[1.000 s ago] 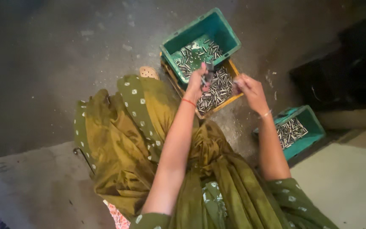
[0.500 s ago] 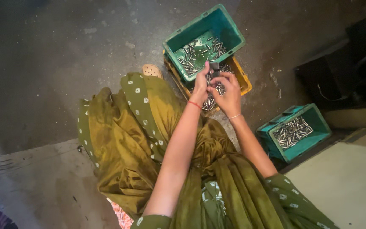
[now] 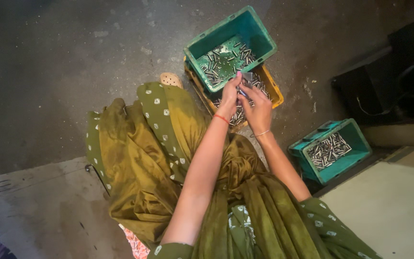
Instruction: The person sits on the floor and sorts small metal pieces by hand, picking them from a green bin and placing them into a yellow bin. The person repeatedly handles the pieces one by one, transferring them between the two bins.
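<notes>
1. Upper centre of the frame, the left hand (image 3: 229, 93) and right hand (image 3: 257, 108) are meeting, fingers pinching a small metal part (image 3: 246, 76).
2. They are hovering over the yellow bin (image 3: 275, 91) of pins.
3. Behind it sits a green bin (image 3: 259, 33); another, the teal bin (image 3: 355, 139), lies at right.
4. A loose pinch could be dropping the part among the pins.

Green crate (image 3: 334, 151) w/ metal pins sitting at right, olive dotted dress (image 3: 144, 158) spreading over grey concrete floor (image 3: 63, 57), beige perforated shoe (image 3: 171, 79) peeking out, black box (image 3: 394, 81) standing nr wall
</notes>
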Tool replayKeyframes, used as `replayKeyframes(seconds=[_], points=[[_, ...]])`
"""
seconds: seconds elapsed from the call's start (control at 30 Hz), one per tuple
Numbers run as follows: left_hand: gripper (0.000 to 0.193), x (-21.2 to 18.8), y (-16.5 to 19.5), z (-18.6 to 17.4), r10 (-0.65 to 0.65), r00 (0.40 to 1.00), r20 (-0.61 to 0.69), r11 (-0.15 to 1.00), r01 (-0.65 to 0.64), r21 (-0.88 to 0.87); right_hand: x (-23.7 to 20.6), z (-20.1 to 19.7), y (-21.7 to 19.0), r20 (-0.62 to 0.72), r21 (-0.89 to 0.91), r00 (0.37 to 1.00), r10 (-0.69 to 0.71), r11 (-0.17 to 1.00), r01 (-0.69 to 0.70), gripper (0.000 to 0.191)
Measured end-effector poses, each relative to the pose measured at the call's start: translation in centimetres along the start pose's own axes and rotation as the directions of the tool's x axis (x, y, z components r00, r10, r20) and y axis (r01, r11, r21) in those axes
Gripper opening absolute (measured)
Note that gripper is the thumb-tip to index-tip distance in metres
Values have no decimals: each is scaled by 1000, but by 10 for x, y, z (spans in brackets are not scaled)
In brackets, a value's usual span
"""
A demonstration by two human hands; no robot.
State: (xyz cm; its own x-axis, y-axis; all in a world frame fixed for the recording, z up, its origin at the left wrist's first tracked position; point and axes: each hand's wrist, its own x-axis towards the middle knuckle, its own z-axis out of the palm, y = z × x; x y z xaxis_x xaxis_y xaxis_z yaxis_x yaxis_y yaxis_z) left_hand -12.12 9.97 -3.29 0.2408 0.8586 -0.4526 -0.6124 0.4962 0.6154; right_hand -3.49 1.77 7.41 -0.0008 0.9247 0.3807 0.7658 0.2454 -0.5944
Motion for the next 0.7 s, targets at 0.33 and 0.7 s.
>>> replayKeyframes(seconds=[0.33, 0.7], points=[[46, -6, 6, 2, -147, 989, -20, 989, 146, -31, 3, -10, 22, 108, 541, 936, 336, 769, -339, 29], [40, -14, 11, 12, -229, 962, 148, 970, 214, 114, 0, -3, 90, 292, 760, 876, 385, 462, -456, 19]])
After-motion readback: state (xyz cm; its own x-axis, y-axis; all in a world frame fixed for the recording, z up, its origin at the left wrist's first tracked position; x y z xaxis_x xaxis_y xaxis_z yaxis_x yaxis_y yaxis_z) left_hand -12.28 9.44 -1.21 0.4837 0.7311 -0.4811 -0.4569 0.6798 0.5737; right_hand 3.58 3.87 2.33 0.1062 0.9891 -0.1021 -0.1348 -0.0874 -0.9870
